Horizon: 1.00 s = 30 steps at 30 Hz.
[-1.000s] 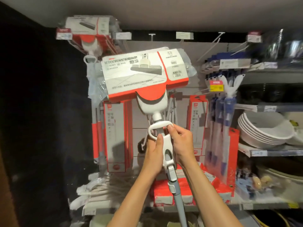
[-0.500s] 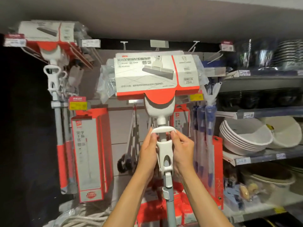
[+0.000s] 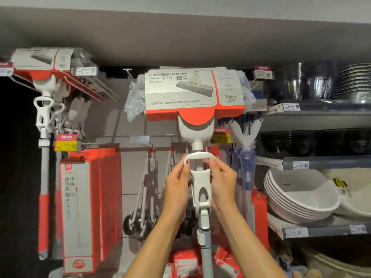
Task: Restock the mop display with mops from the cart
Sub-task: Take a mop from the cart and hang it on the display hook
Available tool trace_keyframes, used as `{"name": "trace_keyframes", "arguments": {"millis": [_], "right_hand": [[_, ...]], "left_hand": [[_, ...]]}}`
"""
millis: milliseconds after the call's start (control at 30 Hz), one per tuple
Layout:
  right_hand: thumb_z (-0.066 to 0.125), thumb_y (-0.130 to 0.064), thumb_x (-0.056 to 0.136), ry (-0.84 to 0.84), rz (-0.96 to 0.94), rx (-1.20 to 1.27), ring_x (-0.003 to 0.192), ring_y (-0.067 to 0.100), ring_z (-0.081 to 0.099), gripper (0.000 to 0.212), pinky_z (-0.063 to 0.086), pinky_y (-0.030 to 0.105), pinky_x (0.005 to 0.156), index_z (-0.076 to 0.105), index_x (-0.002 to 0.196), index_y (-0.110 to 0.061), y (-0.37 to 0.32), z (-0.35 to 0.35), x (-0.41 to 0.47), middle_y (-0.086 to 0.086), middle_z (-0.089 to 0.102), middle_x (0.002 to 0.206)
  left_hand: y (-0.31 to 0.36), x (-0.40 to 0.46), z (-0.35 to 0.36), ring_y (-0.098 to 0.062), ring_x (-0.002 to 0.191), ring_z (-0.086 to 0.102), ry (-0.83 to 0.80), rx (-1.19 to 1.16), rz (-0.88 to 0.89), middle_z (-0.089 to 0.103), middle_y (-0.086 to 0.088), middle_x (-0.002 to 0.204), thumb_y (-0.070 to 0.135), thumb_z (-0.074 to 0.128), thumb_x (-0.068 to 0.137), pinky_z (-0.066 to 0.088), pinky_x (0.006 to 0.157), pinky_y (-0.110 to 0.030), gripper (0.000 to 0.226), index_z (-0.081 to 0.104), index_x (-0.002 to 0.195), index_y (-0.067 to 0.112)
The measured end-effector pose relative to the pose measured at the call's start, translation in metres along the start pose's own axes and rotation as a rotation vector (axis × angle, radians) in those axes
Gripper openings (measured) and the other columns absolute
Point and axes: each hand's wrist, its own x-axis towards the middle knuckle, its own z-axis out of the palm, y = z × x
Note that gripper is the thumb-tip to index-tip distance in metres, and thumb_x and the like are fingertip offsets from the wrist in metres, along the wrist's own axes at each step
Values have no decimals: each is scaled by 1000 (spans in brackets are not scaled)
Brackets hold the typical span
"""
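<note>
Between left hand (image 3: pixel 176 189) and right hand (image 3: pixel 222 185), both pinching its white loop handle (image 3: pixel 199 157), upright mop (image 3: pixel 195 117), boxed head just above.

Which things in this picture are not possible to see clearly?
Head view:
- Mop pole: cut off by the bottom edge.
- Hook behind its head: hidden by the packaging.
- Price tags: too small to read.
- Far left: too dark.
- Left hand, right hand: palms face away.

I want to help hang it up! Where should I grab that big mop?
Probably by the white lever frame just under the mop head, from below, one hand each side, as the left hand and right hand do: it's narrow, and the top-heavy head sits close above.
</note>
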Motion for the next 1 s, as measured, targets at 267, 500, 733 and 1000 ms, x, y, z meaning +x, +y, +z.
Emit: {"name": "trace_keyframes", "arguments": {"millis": [267,500,733,1000], "right_hand": [[59,-9,99,-40,35,46,80,26,66,24,55,50,79,80,91,-17,-9,-15,46,13,77,90],[59,-12,100,-63,15,51,76,26,60,34,50,42,72,80,76,-24,-9,3,82,11,70,79],[59,-12,100,-38,-35,35,77,24,63,21,53,43,74,77,93,-3,-6,32,129,15,73,83],[60,-14,99,-57,-58,65,76,28,65,32,56,53,78,80,75,-19,2,72,184,13,73,80]], "left_hand": [[1,36,31,-32,125,61,-4,84,71,69,-10,129,21,47,107,46,108,-55,35,61,138,17],[2,77,40,-23,118,66,-5,25,151,72,-2,124,20,45,108,50,105,-49,34,62,137,22],[-1,136,38,-3,76,64,-20,-24,203,75,13,90,18,44,108,54,74,-22,34,64,135,26],[2,209,27,-14,91,68,-109,-88,263,76,-3,109,22,47,108,57,82,-38,32,66,133,24]]}}
